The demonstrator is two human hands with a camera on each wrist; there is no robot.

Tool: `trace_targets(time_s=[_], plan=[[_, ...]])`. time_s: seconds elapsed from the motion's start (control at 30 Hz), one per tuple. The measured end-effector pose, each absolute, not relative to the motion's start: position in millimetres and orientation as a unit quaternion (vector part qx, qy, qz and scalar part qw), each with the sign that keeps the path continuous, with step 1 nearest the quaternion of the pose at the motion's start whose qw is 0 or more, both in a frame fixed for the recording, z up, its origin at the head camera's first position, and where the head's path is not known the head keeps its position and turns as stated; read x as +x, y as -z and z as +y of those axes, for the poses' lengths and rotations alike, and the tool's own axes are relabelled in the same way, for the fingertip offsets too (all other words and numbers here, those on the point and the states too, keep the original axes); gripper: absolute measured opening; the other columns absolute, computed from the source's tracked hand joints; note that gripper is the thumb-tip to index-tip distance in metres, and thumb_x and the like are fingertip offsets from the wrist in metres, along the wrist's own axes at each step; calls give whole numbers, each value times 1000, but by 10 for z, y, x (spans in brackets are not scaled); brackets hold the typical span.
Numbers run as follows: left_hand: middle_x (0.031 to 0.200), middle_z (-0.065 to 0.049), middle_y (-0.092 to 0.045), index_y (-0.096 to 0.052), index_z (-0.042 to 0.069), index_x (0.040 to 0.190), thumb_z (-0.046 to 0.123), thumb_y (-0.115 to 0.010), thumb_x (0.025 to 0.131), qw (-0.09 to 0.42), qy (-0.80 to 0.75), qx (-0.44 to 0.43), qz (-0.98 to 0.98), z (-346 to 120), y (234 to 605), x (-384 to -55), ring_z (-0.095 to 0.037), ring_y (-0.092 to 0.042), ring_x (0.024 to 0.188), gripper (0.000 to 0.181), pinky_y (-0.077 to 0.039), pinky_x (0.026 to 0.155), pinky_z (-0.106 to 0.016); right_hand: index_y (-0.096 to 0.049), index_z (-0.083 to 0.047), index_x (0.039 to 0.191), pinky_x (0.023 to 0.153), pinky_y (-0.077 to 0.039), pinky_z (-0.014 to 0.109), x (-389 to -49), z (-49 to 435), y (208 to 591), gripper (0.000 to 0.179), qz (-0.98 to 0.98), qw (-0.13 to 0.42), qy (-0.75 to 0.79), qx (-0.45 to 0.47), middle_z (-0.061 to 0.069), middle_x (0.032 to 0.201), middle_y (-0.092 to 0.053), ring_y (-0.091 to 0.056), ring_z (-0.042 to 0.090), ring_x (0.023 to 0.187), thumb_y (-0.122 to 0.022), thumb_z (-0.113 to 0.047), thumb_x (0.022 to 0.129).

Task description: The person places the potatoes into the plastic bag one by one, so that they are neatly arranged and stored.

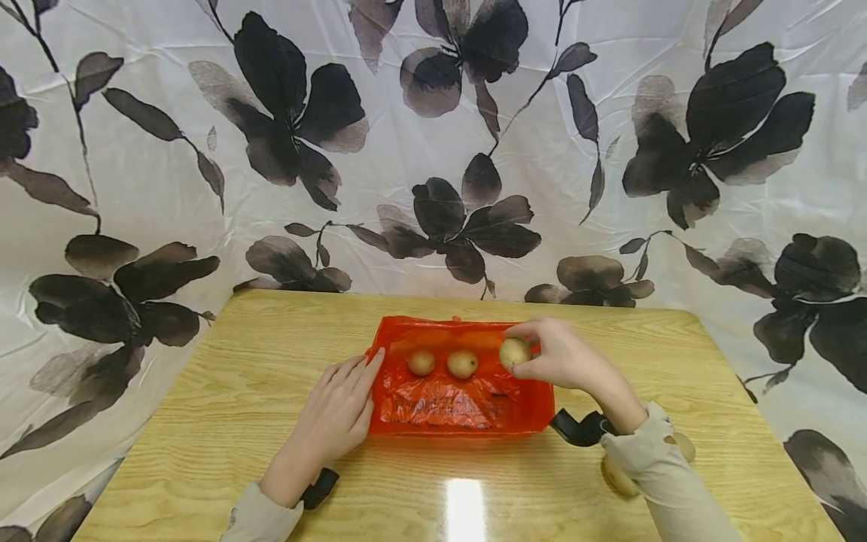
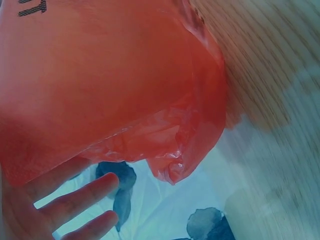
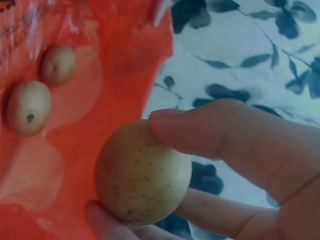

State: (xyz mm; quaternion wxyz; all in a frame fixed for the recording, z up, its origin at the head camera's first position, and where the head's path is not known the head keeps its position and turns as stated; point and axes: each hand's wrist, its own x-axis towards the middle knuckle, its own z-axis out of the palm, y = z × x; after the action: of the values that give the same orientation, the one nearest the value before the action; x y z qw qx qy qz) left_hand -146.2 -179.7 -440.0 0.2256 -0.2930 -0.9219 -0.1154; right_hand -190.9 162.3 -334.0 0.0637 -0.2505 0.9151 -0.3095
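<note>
A red plastic bag (image 1: 440,410) lies spread like a shallow box on the table, with printing on its inside. Two potatoes (image 1: 462,363) (image 1: 421,363) rest in it side by side. My right hand (image 1: 565,355) pinches a third potato (image 3: 143,172) between thumb and fingers, over the bag's right part; its speckled skin shows close up in the right wrist view. My left hand (image 1: 339,406) lies along the bag's left edge, touching it with fingers extended. In the left wrist view the bag hides part of that hand's fingers (image 2: 87,197).
At the right of the wooden table (image 1: 271,331), more potatoes (image 1: 684,446) are partly hidden by my right sleeve (image 1: 667,467). A black strap (image 1: 579,429) hangs by the right wrist. A white cloth with dark flowers (image 1: 447,150) hangs behind the table.
</note>
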Motion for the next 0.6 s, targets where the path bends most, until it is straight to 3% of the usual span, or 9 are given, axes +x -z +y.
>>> trace_targets(time_s=[0.4,0.47,0.6], plan=[[134,-19,-59,-46,-3,144,12,-51,88,218,114,-291,-924,-1796,4403,-1454,-37,-55,121,58,-41,101,-52,-69,4,113,67,-38,29,-2142,1281,3421,37,921,202,238,-233,7,93,-60,-49,20,80,-66,-2,76],[134,-18,-59,-46,-3,144,11,-51,88,221,114,-292,-924,-1794,4401,-1454,-38,-55,121,58,-41,101,-52,-69,3,107,66,-35,29,-2180,1238,3456,33,924,213,219,-228,5,88,-56,-48,20,80,-64,-2,75],[134,-19,-59,-46,-3,144,11,-52,88,225,114,-296,-921,-1788,4397,-1457,-38,-55,120,58,-41,100,-52,-65,-4,78,58,-30,26,-2236,1162,3535,7,927,235,195,-219,-1,69,-45,-42,15,65,-61,-1,74]])
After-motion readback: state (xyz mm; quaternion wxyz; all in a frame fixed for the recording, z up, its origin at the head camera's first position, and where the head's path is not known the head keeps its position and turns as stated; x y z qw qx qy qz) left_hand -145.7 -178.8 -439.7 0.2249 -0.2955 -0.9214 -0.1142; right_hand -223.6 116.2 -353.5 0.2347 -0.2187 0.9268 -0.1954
